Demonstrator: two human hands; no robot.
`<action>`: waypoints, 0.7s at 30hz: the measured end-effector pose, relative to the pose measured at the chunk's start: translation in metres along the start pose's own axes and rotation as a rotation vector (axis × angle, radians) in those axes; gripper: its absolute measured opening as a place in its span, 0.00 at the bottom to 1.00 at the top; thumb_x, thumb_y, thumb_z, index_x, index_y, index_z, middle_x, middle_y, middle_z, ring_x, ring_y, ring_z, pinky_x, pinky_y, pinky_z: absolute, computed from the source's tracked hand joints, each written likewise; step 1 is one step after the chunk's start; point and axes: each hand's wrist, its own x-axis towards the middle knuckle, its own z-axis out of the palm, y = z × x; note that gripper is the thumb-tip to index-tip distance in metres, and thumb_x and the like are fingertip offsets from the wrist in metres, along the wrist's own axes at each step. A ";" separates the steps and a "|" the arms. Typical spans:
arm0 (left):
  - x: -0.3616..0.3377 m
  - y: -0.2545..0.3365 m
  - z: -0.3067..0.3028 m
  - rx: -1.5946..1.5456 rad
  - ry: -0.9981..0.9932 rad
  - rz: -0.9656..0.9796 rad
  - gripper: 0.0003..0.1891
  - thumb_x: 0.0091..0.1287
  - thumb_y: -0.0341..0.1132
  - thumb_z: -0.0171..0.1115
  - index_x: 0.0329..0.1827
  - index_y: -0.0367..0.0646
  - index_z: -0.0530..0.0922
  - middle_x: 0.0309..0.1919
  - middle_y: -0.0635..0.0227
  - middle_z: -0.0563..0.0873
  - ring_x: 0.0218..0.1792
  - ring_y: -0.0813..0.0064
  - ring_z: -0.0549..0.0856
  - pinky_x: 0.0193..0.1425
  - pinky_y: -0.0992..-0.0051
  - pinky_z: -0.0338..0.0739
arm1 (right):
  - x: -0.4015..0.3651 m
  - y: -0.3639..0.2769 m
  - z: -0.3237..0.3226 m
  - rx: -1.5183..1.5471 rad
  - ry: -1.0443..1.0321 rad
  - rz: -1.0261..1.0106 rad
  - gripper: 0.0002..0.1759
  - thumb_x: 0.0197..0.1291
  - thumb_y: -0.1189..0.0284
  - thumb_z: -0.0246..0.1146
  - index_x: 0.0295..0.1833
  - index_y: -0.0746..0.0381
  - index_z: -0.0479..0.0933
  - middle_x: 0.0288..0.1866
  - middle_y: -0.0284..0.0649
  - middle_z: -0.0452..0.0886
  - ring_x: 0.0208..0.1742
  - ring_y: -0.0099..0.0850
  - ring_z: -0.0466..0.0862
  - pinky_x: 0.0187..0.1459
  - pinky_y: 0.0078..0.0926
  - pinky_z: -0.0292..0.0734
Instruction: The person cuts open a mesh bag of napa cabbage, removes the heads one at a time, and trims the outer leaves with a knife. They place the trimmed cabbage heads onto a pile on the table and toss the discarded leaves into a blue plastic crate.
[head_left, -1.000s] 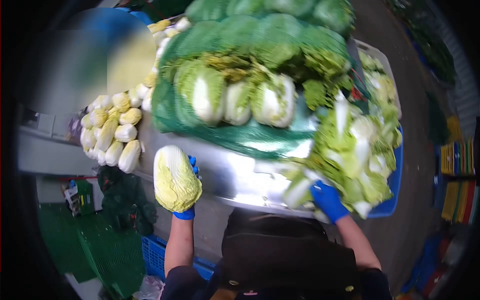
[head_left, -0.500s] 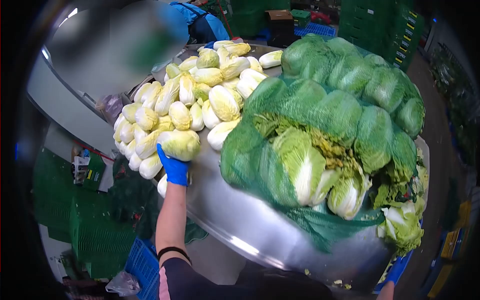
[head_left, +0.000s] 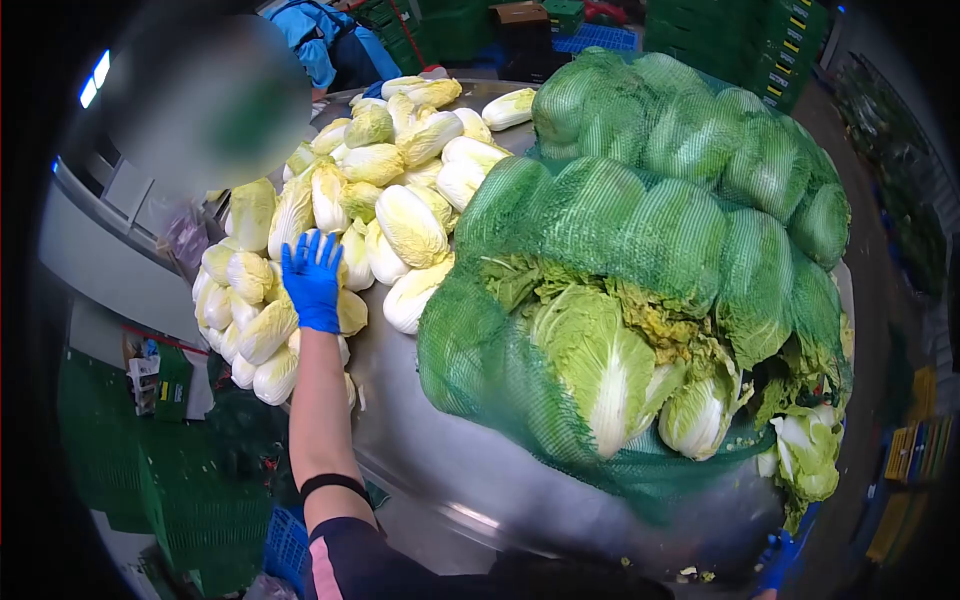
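Note:
My left hand [head_left: 314, 280], in a blue glove, lies with its fingers spread over a heap of trimmed, pale napa cabbages [head_left: 410, 225]. Nothing is gripped in it. At the bottom right edge, my right hand [head_left: 782, 562] shows only as a blurred bit of blue glove, its fingers not distinct. Above it a loose leafy cabbage [head_left: 806, 455] hangs by the table's right edge. Green mesh sacks [head_left: 600, 205] full of untrimmed cabbages fill the right side. From the opening of the nearer sack, leafy cabbages [head_left: 600, 365] stick out.
The metal table [head_left: 400, 420] has a curved front edge, with leaf scraps [head_left: 690, 573] near it. Green crates [head_left: 210, 490] and a blue crate [head_left: 285, 545] stand below on the left. Behind the table is a person in blue [head_left: 330, 45], beside stacked green crates [head_left: 690, 30].
My left hand has let go of a trimmed cabbage at the heap and opened, moving a little up and left. The view has shifted slightly. My right hand stays at the bottom right.

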 end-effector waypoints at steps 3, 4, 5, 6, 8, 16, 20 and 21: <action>-0.029 -0.017 -0.008 0.154 0.035 -0.093 0.28 0.69 0.50 0.50 0.65 0.39 0.65 0.65 0.52 0.70 0.62 0.43 0.72 0.62 0.47 0.68 | -0.017 0.023 0.079 -0.038 0.230 -0.197 0.25 0.61 0.50 0.56 0.62 0.46 0.71 0.44 0.29 0.81 0.21 0.18 0.64 0.22 0.19 0.60; -0.039 -0.019 -0.006 0.229 0.041 -0.106 0.27 0.70 0.49 0.49 0.64 0.39 0.65 0.63 0.52 0.71 0.61 0.44 0.73 0.61 0.48 0.70 | -0.003 0.029 0.087 0.100 0.157 -0.253 0.26 0.60 0.51 0.58 0.62 0.46 0.72 0.44 0.26 0.80 0.21 0.21 0.64 0.21 0.22 0.61; -0.049 -0.023 -0.008 0.303 0.047 -0.124 0.26 0.70 0.48 0.49 0.63 0.39 0.66 0.62 0.52 0.73 0.60 0.45 0.74 0.60 0.49 0.71 | 0.005 0.029 0.092 0.239 0.091 -0.308 0.26 0.58 0.51 0.60 0.61 0.46 0.73 0.44 0.24 0.80 0.22 0.24 0.64 0.21 0.26 0.62; -0.057 -0.020 -0.015 0.357 -0.080 -0.081 0.23 0.71 0.46 0.47 0.62 0.39 0.67 0.61 0.52 0.74 0.59 0.47 0.75 0.59 0.51 0.72 | 0.011 0.024 0.090 0.248 -0.033 -0.346 0.29 0.60 0.53 0.58 0.67 0.48 0.67 0.53 0.29 0.79 0.33 0.27 0.73 0.32 0.29 0.70; -0.036 -0.012 -0.035 1.130 -0.630 0.342 0.17 0.73 0.38 0.42 0.59 0.39 0.70 0.58 0.54 0.77 0.57 0.53 0.78 0.58 0.57 0.74 | 0.019 0.003 0.114 0.401 -0.305 -0.558 0.32 0.64 0.54 0.53 0.71 0.54 0.60 0.66 0.37 0.70 0.65 0.32 0.68 0.63 0.36 0.63; -0.185 -0.020 0.157 0.431 -0.882 -0.155 0.24 0.75 0.37 0.34 0.71 0.33 0.56 0.69 0.50 0.63 0.68 0.55 0.67 0.71 0.62 0.61 | 0.145 -0.096 0.039 0.917 -0.214 -0.455 0.14 0.59 0.60 0.63 0.47 0.53 0.77 0.38 0.31 0.81 0.36 0.28 0.77 0.37 0.25 0.73; -0.304 -0.121 0.218 1.032 -0.842 -0.241 0.22 0.67 0.32 0.51 0.63 0.32 0.67 0.53 0.54 0.79 0.54 0.62 0.80 0.58 0.70 0.74 | 0.127 -0.116 0.027 0.392 0.490 -0.732 0.14 0.63 0.63 0.60 0.49 0.60 0.76 0.38 0.36 0.81 0.34 0.26 0.79 0.38 0.22 0.74; -0.322 -0.150 0.219 1.002 -0.885 -0.399 0.22 0.65 0.30 0.54 0.61 0.32 0.68 0.52 0.55 0.80 0.53 0.63 0.80 0.57 0.70 0.75 | 0.116 -0.114 0.031 0.071 0.719 -1.010 0.14 0.65 0.64 0.58 0.49 0.62 0.76 0.38 0.37 0.81 0.35 0.24 0.79 0.39 0.20 0.74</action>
